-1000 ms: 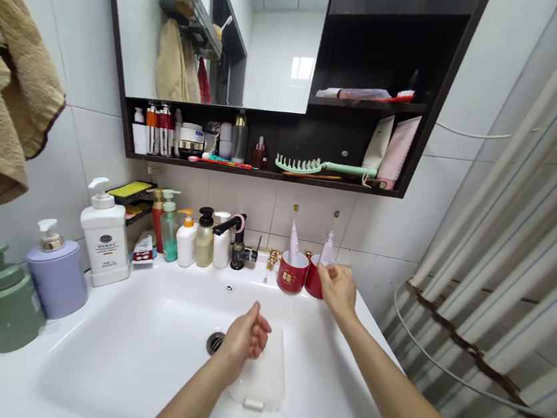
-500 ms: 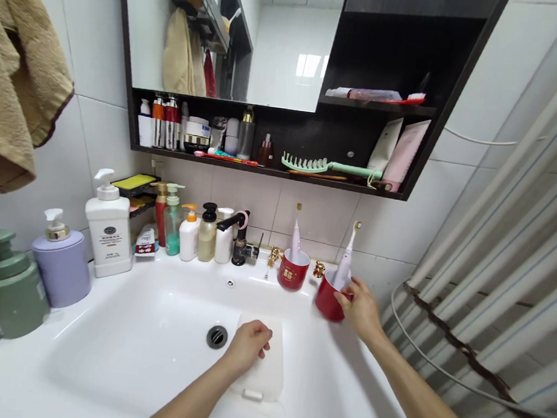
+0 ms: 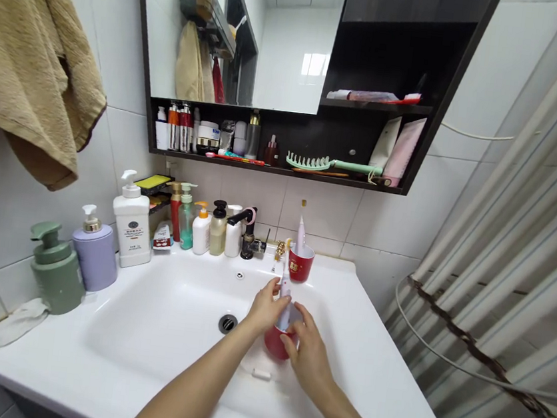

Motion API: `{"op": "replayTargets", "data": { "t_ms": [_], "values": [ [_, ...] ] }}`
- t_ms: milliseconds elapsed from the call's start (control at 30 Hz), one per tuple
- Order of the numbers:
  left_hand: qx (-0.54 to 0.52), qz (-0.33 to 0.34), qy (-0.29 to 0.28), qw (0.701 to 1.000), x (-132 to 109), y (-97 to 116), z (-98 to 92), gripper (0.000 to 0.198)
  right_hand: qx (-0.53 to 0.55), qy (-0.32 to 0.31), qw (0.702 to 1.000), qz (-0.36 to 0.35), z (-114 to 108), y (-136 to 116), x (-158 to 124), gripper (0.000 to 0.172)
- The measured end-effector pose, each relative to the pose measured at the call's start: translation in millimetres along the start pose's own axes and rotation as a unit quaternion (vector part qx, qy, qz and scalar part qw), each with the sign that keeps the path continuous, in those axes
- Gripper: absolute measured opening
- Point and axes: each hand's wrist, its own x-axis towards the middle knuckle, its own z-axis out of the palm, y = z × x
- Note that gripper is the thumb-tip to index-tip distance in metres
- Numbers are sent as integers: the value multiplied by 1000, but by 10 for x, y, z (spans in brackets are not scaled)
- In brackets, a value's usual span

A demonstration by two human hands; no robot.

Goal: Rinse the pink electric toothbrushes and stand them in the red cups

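Observation:
Over the right part of the sink, my right hand (image 3: 311, 350) grips the rim and side of a red cup (image 3: 275, 345). An electric toothbrush (image 3: 286, 292) with a pale lilac handle stands upright in that cup. My left hand (image 3: 265, 307) has its thumb and fingers closed about the toothbrush handle. Behind them, a second red cup (image 3: 301, 266) with gold lettering sits on the sink's back ledge, holding another pale toothbrush (image 3: 301, 235). The held cup's lower part covers most of a whitish flat piece in the sink, whose front tab (image 3: 261, 374) shows.
A black faucet (image 3: 250, 236) stands at the back of the white sink (image 3: 154, 329), with a dark drain (image 3: 228, 324) below. Several pump bottles (image 3: 201, 232) line the ledge and left side. A mirror cabinet (image 3: 277, 171) overhangs the back; a ribbed white curtain (image 3: 495, 294) hangs right.
My right hand has brought the red cup with its toothbrush from the right ledge left and forward over the sink. My left hand has moved up onto the toothbrush. The view has shifted slightly.

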Motion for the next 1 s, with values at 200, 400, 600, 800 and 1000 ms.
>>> {"op": "replayTargets", "data": {
  "t_ms": [200,400,600,800,1000],
  "values": [
    [-6,-38,39,998,50,-228,-91,24,6,-17,1000,-4,264,-10,42,10],
    [-165,0,126,978,96,-100,-265,21,15,-19,999,25,298,9,98,14],
    [-310,46,192,930,82,208,-521,24,128,32,990,44,56,-89,225,32],
    [-415,-71,27,907,-59,184,-263,21,378,-168,901,132,-83,-262,172,28],
    [-442,-140,62,884,-6,91,-262,19,417,-251,853,189,-7,-244,89,22]
  ]
}}
